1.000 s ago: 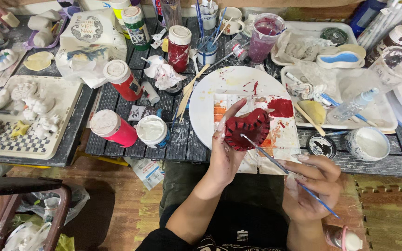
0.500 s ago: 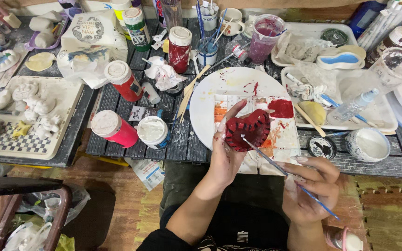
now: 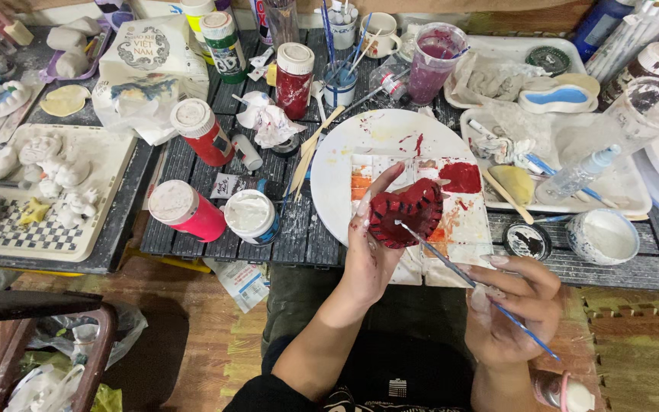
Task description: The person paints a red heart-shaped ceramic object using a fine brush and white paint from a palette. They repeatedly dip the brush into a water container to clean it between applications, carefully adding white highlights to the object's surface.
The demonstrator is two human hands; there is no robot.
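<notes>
My left hand (image 3: 369, 252) holds up a small red-painted clay piece (image 3: 406, 213) with dark lines, just in front of the table edge. My right hand (image 3: 514, 309) grips a thin blue-handled paintbrush (image 3: 467, 281); its tip touches the lower part of the red piece. Behind the piece lies a white round plate (image 3: 375, 141) smeared with paint, and a white palette sheet (image 3: 463, 217) with red and orange patches.
Red paint bottles (image 3: 201, 131) (image 3: 183, 209), a white-lidded jar (image 3: 250, 216), a dark red jar (image 3: 294, 79), a purple water cup (image 3: 435, 61) and brush cups crowd the slatted table. A tray of unpainted white figures (image 3: 47, 183) sits left; trays (image 3: 573, 164) and a white bowl (image 3: 602, 236) right.
Both hands stay nearly where they were. The brush tip has shifted slightly along the red piece.
</notes>
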